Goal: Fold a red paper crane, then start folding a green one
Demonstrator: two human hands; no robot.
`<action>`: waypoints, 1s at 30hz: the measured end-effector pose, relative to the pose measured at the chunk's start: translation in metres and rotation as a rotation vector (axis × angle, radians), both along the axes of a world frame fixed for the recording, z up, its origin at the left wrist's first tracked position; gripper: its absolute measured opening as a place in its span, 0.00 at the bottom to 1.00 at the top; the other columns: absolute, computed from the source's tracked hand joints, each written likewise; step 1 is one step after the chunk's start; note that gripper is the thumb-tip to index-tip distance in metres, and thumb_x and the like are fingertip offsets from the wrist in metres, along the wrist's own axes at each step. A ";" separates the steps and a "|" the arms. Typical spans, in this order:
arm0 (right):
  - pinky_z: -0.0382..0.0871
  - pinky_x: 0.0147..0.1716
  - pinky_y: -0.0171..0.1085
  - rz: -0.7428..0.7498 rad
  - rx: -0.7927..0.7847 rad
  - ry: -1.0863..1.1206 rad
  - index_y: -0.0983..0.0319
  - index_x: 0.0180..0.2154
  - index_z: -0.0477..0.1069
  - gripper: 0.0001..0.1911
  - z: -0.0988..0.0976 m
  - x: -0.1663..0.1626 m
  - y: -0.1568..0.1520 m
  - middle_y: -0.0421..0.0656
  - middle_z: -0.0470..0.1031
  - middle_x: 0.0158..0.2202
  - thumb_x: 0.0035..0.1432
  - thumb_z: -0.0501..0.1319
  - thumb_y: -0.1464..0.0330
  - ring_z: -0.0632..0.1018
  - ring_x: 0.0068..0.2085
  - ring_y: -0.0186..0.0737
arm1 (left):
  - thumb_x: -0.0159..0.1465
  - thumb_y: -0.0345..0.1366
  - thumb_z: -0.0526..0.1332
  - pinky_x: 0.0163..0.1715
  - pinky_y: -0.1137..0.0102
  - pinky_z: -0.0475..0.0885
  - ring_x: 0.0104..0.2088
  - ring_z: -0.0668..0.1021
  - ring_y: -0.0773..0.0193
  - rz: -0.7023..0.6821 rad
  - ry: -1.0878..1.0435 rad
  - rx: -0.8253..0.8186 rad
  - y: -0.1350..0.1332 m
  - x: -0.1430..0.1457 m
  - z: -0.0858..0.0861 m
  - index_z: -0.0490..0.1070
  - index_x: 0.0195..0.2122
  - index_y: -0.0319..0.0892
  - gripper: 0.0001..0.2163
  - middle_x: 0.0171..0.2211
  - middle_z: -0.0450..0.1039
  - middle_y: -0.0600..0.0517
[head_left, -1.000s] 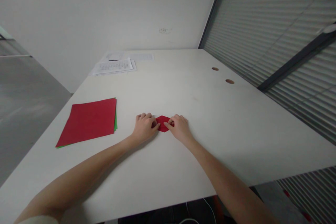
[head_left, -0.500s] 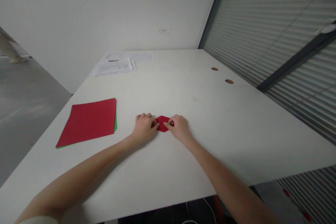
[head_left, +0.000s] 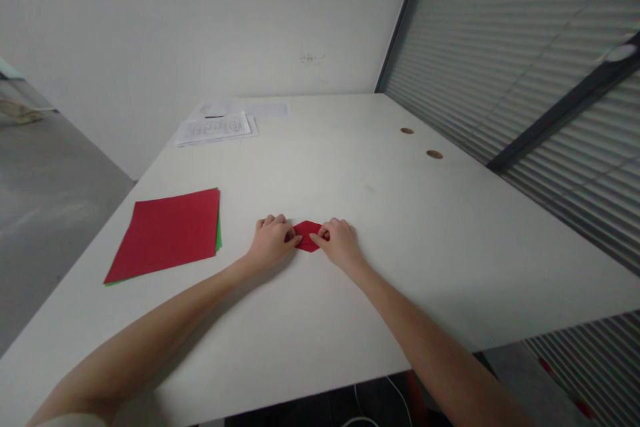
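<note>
Got both hands down on the white surface [head_left: 400, 267], working a little folded red paper [head_left: 306, 235] right in the middle of it, a bit closer to my edge than to the far wall. It's a deep red, folded into a small flat shape with a point at the far side and another at the near side, sort of a squat diamond or hexagon. There's a crease line running across it, and it lies flat against the surface.

My left hand [head_left: 270, 245] sits on the paper's left end with the fingers curled, thumb and fingertip pinching that end, so that grip is closed on the paper. My right hand [head_left: 341, 243] does the same on the right end, thumb pressed onto the paper near its middle, fingers bent over, grip closed on it too. The two hands nearly meet, so only the centre strip of the red shows between them.

Off to my left, well apart from the hands, lies a stack of square sheets [head_left: 167, 233], red on top with a green edge peeking out along the right side. Far back near the wall are some printed white pages [head_left: 214, 127], and two small round holes [head_left: 434, 154] sit in the surface over on the right.
</note>
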State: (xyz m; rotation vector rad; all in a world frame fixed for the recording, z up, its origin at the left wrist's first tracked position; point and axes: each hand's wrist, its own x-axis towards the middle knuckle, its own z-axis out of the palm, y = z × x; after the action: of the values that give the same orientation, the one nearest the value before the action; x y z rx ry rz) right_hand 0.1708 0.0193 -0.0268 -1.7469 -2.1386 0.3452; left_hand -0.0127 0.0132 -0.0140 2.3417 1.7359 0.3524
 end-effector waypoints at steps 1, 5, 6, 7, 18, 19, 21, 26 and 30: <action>0.57 0.38 0.39 0.000 -0.005 -0.003 0.59 0.26 0.74 0.12 0.000 0.000 0.000 0.42 0.75 0.33 0.57 0.63 0.60 0.72 0.38 0.42 | 0.63 0.43 0.58 0.41 0.60 0.61 0.40 0.71 0.54 -0.002 0.005 -0.004 0.000 0.000 0.001 0.74 0.29 0.42 0.12 0.35 0.72 0.48; 0.58 0.38 0.39 0.001 -0.008 -0.009 0.59 0.26 0.74 0.12 0.001 0.000 0.000 0.42 0.74 0.32 0.57 0.63 0.60 0.72 0.37 0.41 | 0.62 0.43 0.60 0.41 0.61 0.64 0.40 0.72 0.54 -0.023 0.051 -0.034 0.004 -0.005 0.007 0.74 0.28 0.42 0.11 0.35 0.72 0.48; 0.58 0.38 0.39 0.002 -0.007 -0.007 0.59 0.26 0.74 0.12 0.002 0.000 0.000 0.42 0.74 0.32 0.57 0.63 0.60 0.72 0.37 0.41 | 0.62 0.43 0.60 0.40 0.61 0.64 0.40 0.72 0.54 -0.026 0.063 -0.047 0.006 -0.008 0.010 0.75 0.28 0.42 0.11 0.36 0.72 0.48; 0.58 0.38 0.39 0.002 -0.007 -0.005 0.59 0.26 0.74 0.12 0.002 0.000 0.000 0.42 0.75 0.32 0.57 0.63 0.60 0.71 0.37 0.41 | 0.61 0.42 0.61 0.40 0.62 0.65 0.40 0.73 0.54 -0.033 0.070 -0.068 0.008 -0.011 0.013 0.75 0.27 0.42 0.10 0.36 0.72 0.48; 0.57 0.38 0.39 -0.002 0.006 -0.023 0.59 0.26 0.73 0.12 -0.001 -0.001 0.000 0.42 0.74 0.32 0.58 0.63 0.60 0.72 0.38 0.42 | 0.66 0.32 0.55 0.41 0.63 0.73 0.39 0.77 0.60 -0.520 -0.022 0.137 -0.016 -0.009 0.019 0.73 0.42 0.41 0.08 0.39 0.73 0.47; 0.57 0.38 0.39 0.001 0.010 -0.024 0.59 0.27 0.73 0.12 -0.001 -0.001 0.000 0.42 0.74 0.33 0.58 0.62 0.59 0.72 0.38 0.42 | 0.66 0.33 0.55 0.43 0.61 0.73 0.41 0.76 0.58 -0.547 0.024 0.181 -0.021 -0.007 0.014 0.72 0.44 0.40 0.09 0.41 0.73 0.46; 0.57 0.38 0.39 0.005 0.014 -0.025 0.59 0.27 0.73 0.12 -0.001 -0.001 0.000 0.42 0.74 0.33 0.58 0.62 0.59 0.72 0.38 0.42 | 0.67 0.33 0.54 0.45 0.59 0.73 0.45 0.75 0.55 -0.539 0.075 0.248 -0.027 -0.007 0.004 0.71 0.47 0.39 0.10 0.45 0.72 0.45; 0.57 0.38 0.39 0.011 0.015 -0.009 0.59 0.27 0.73 0.12 -0.002 -0.001 0.001 0.42 0.74 0.32 0.58 0.63 0.60 0.72 0.37 0.41 | 0.68 0.38 0.53 0.44 0.57 0.72 0.44 0.75 0.54 -0.522 0.121 0.295 -0.033 -0.023 -0.005 0.68 0.51 0.38 0.14 0.45 0.72 0.44; 0.57 0.38 0.39 0.018 0.017 -0.002 0.59 0.26 0.73 0.11 -0.002 0.000 0.001 0.42 0.74 0.32 0.57 0.63 0.61 0.71 0.37 0.41 | 0.67 0.37 0.53 0.43 0.57 0.71 0.42 0.74 0.54 -0.497 0.105 0.268 -0.034 -0.029 -0.001 0.68 0.50 0.39 0.13 0.43 0.71 0.43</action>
State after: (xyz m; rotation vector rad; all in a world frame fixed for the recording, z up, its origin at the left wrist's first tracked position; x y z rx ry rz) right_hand 0.1706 0.0206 -0.0291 -1.7200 -2.1539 0.3291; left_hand -0.0414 -0.0208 -0.0146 2.9196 1.1341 0.3977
